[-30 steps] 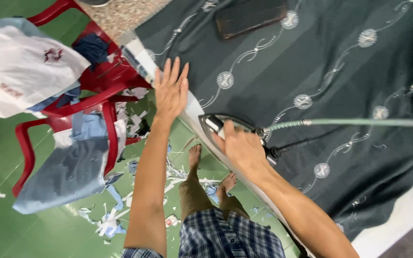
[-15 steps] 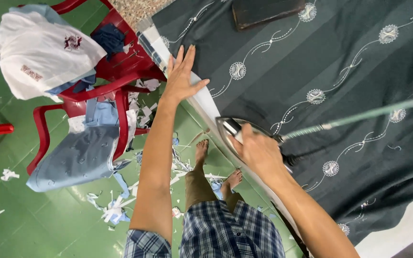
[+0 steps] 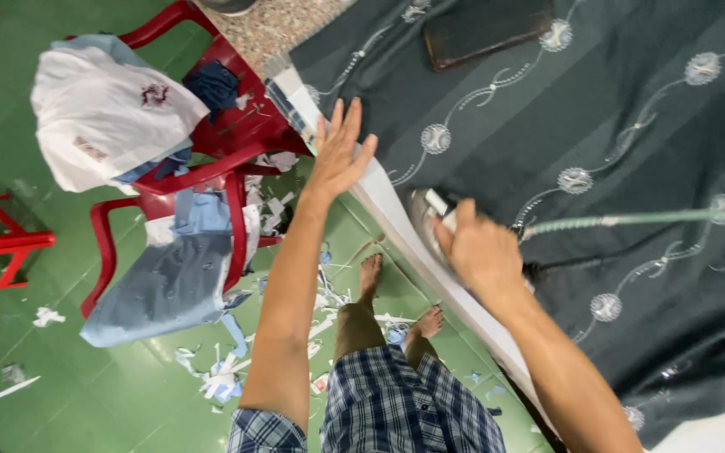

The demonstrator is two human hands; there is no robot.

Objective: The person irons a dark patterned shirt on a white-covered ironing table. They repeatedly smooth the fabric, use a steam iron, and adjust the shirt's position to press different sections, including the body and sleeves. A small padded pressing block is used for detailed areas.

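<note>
Our left hand point(image 3: 341, 151) lies flat with fingers point(image 3: 339, 119) spread wide on the near edge of the dark embroidered cloth point(image 3: 597, 109), holding nothing, while our right hand point(image 3: 482, 249) is closed around the handle of the iron point(image 3: 430, 220), which sits on that cloth just beside the table's edge with its pale cord point(image 3: 656, 218) running off to the right. Farther up the cloth lies a dark flat rectangular case point(image 3: 488, 29). Well to the left stands a red plastic chair point(image 3: 228, 134) draped with a white shirt point(image 3: 106, 113) bearing a small red emblem and a blue garment point(image 3: 161, 289), above paper scraps point(image 3: 220, 377) on the green floor point(image 3: 86, 403).
</note>
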